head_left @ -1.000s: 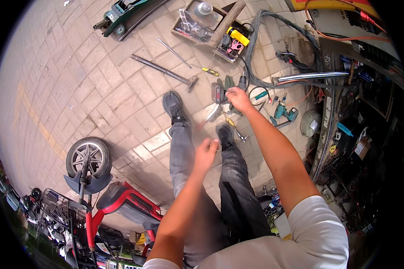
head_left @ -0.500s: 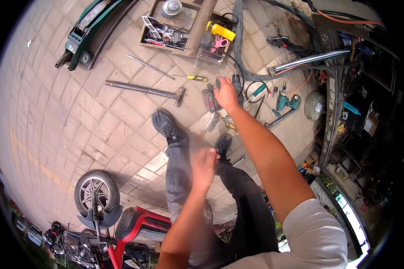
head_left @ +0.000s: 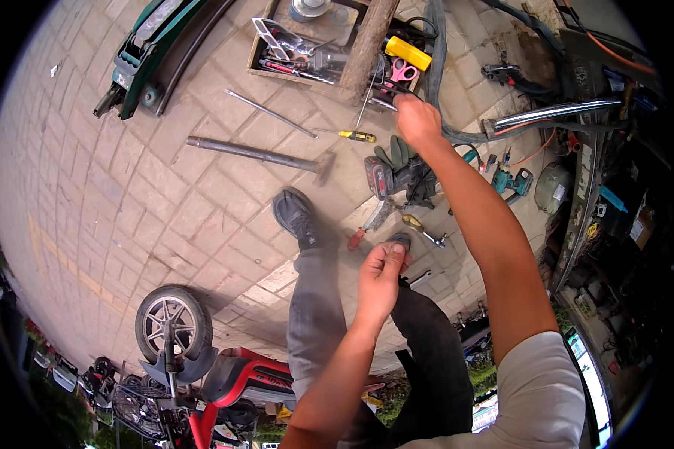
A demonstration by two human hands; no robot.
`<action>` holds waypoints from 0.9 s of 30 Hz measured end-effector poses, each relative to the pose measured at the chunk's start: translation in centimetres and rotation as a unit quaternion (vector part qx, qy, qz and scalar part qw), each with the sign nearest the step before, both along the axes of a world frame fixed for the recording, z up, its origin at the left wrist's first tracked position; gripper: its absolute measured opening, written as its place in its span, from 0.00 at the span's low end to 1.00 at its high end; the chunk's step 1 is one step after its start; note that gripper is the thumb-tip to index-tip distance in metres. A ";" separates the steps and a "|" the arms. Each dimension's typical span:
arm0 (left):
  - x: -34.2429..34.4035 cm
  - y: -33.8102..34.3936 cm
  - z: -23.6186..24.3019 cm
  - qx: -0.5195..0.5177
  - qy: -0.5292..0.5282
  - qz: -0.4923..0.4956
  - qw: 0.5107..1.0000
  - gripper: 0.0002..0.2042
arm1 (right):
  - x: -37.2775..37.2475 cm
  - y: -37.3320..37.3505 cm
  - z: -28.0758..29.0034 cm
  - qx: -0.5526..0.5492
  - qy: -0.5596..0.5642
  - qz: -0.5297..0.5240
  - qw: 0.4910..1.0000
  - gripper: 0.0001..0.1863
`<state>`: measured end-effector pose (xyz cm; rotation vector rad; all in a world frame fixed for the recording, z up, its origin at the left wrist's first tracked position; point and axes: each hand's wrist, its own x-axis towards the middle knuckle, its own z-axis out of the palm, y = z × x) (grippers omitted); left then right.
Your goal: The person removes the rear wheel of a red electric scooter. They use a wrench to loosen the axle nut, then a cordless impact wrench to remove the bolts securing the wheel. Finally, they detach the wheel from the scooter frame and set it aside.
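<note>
My right hand (head_left: pixel 417 117) reaches to the near right edge of the wooden tool tray (head_left: pixel 296 75), its fingers curled at a dark, shiny item I cannot make out. Close by in the tray are pink-handled scissors (head_left: pixel 403 71) and a yellow cylinder (head_left: pixel 408 53). Below that hand, grey-green gloves (head_left: pixel 397 153) lie against a cordless power tool (head_left: pixel 382 176) with a battery. My left hand (head_left: pixel 380 275) hovers above my right shoe, thumb pressed to the fingers; whatever it pinches is hidden. A red-handled brush (head_left: pixel 368 226) and a yellow-handled ratchet (head_left: pixel 421 227) lie just beyond.
A long-handled hammer (head_left: pixel 258 152), a metal rod (head_left: pixel 269 112) and a yellow screwdriver (head_left: pixel 357 136) lie on the paving. A teal drill (head_left: pixel 511 182) sits to the right, near a chrome tube (head_left: pixel 554 113). A red scooter (head_left: pixel 240 378) stands at lower left.
My right hand has moved from the gloves by the power tool up to the tray's edge. My left hand has shifted right in the picture. The view has turned slightly.
</note>
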<state>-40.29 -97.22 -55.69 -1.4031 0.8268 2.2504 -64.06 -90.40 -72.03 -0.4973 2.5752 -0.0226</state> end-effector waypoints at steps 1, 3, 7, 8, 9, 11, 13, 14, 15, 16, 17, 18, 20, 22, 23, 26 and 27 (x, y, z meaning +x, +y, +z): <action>-0.4 -0.2 -0.2 -0.002 -0.011 0.018 1.000 0.11 | 0.5 0.9 2.0 -0.014 -0.021 0.017 1.000 0.07; -1.1 -0.6 -0.4 0.007 -0.029 0.037 0.999 0.15 | 2.4 3.3 7.0 -0.073 -0.040 0.055 0.995 0.08; -2.9 -0.3 -0.2 0.083 -0.059 0.118 0.988 0.30 | 6.3 9.0 17.4 -0.162 -0.251 -0.045 0.953 0.11; -3.3 -0.1 -0.1 0.111 -0.075 0.126 0.983 0.30 | 7.4 9.9 19.3 -0.125 -0.328 -0.102 0.931 0.11; -3.7 0.2 0.1 0.134 -0.087 0.139 0.977 0.31 | 8.5 10.6 21.0 -0.149 -0.389 -0.145 0.898 0.11; -4.1 0.4 0.3 0.169 -0.105 0.167 0.966 0.31 | 10.5 10.7 23.1 -0.118 -0.519 -0.248 0.809 0.11; -4.1 0.0 0.2 0.176 -0.106 0.189 0.960 0.26 | 11.3 9.6 23.4 -0.135 -0.542 -0.104 0.823 0.13; -3.9 -0.3 0.1 0.184 -0.096 0.201 0.957 0.24 | 11.4 8.7 23.2 -0.090 -0.563 -0.034 0.821 0.14; -3.6 -1.0 -0.2 0.178 -0.127 0.233 0.948 0.22 | 10.8 7.5 22.7 -0.069 -0.540 0.074 0.836 0.20; -3.2 -1.9 -0.6 0.175 -0.147 0.266 0.936 0.20 | 9.6 6.2 22.0 -0.129 -0.483 0.077 0.863 0.21; -2.9 -2.5 -1.0 0.161 -0.206 0.287 0.922 0.18 | 8.1 4.5 21.2 -0.108 -0.443 0.078 0.887 0.22; -2.7 -3.0 -1.2 0.138 -0.183 0.300 0.926 0.18 | 6.5 2.2 20.3 -0.177 -0.395 0.057 0.900 0.23; -2.5 -3.5 -1.5 0.060 -0.202 0.302 0.930 0.19 | 4.1 -4.0 18.3 -0.339 -0.350 -0.023 0.873 0.20; -2.7 -3.9 -1.5 0.032 -0.208 0.286 0.935 0.21 | 1.7 -12.1 16.1 -0.431 -0.238 0.067 0.868 0.14; -2.7 -4.2 -1.4 0.026 -0.198 0.274 0.941 0.21 | 0.2 -15.6 13.2 -0.439 -0.173 0.088 0.877 0.16; -2.8 -5.9 -1.4 0.005 -0.203 0.285 0.937 0.25 | -5.1 -23.7 10.5 -0.174 -0.228 0.010 0.958 0.20; -2.8 -6.6 -1.5 -0.005 -0.201 0.298 0.933 0.27 | -5.4 -24.4 10.7 -0.231 -0.204 -0.088 0.947 0.19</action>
